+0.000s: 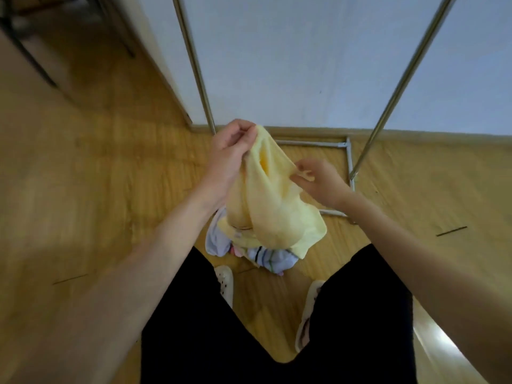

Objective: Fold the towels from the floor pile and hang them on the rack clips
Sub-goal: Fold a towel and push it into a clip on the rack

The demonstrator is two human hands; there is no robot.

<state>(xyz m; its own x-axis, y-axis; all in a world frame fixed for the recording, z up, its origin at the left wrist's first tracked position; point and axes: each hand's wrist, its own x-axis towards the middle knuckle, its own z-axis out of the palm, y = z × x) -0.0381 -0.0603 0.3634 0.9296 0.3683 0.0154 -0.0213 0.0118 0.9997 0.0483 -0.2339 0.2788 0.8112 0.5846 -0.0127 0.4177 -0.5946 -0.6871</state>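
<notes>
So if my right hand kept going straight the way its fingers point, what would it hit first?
The right hand points leftward, already pinching the yellow towel. Going on, it would push through the cloth toward the left hand, though depth is hard to judge.

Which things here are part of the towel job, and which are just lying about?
In the job:
yellow towel, pinched by left hand and right hand
towel pile on the floor
rack poles and base frame

Lying about:
dark furniture legs, upper left
thin dark sticks on the floor
</notes>
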